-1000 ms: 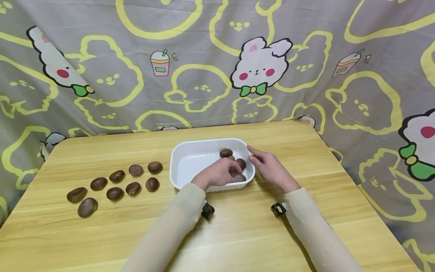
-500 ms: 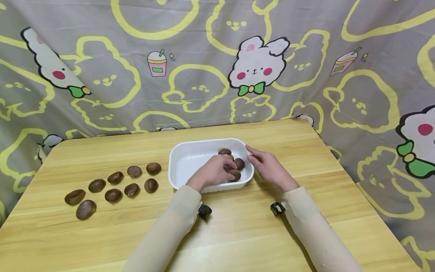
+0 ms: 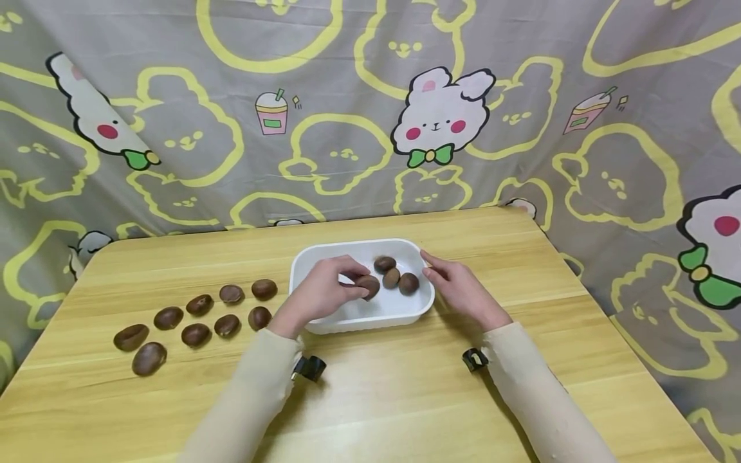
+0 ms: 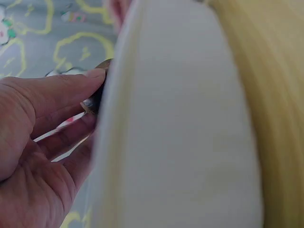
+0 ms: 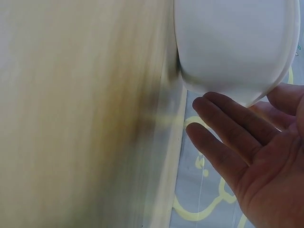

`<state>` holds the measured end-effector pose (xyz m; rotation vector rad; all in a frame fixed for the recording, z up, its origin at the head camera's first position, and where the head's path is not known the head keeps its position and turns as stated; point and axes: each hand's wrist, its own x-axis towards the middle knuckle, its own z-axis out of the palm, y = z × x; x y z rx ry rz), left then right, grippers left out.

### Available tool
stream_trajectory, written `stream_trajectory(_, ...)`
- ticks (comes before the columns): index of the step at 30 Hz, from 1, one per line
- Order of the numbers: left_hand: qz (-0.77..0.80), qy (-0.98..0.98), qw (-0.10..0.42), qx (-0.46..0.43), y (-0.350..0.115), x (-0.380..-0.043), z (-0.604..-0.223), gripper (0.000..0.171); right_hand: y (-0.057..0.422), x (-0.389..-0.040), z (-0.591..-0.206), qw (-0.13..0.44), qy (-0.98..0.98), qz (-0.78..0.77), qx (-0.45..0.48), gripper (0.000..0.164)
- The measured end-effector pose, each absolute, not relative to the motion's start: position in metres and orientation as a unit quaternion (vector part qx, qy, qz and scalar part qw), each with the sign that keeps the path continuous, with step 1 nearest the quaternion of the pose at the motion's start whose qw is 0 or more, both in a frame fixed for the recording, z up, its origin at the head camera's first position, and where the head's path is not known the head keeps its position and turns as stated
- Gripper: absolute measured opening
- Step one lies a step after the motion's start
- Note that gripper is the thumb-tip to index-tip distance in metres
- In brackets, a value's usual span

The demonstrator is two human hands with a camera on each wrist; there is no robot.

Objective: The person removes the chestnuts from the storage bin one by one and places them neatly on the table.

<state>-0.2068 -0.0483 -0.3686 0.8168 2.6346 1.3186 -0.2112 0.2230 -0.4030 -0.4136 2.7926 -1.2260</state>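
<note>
Between its thumb and fingers my left hand (image 3: 321, 289) pinches a brown chestnut (image 3: 369, 287) over the middle of a white tray (image 3: 370, 321). The left wrist view shows the same chestnut (image 4: 96, 97) at the fingertips, partly hidden behind the tray's wall. Three more chestnuts (image 3: 408, 283) lie close together at the tray's right end. My right hand (image 3: 463, 289) rests against the tray's right end. In the right wrist view its fingers (image 5: 228, 123) are extended along the outside of the tray, with the thumb up near the rim.
Left of the tray, several chestnuts (image 3: 195, 334) lie in two slanting rows on the wooden table (image 3: 393, 399). A patterned curtain (image 3: 341, 141) hangs along the table's back and right side.
My left hand has picked up a chestnut from the group at the tray's right end and moved left with it. The right hand keeps its place at the tray's end.
</note>
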Motion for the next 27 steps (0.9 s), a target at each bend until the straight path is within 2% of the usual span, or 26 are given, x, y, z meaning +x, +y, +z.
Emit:
stream_trajectory(5,0.462,0.854,0.039,0.235,-0.077,-0.198,-0.358,0.017,0.224,-0.211,-0.403,0.031,0.908,-0.395,-0.133,0.045)
stream_trajectory(13,0.439,0.878,0.027,0.189,-0.132,-0.177,-0.345,0.023,0.223,-0.212,-0.404,0.027,0.91,-0.391,-0.137,0.044)
stream_trajectory(27,0.34,0.933,0.011,0.12,-0.222,-0.147,-0.358,0.029,0.223,-0.214,-0.405,0.026,0.911,-0.387,-0.137,0.044)
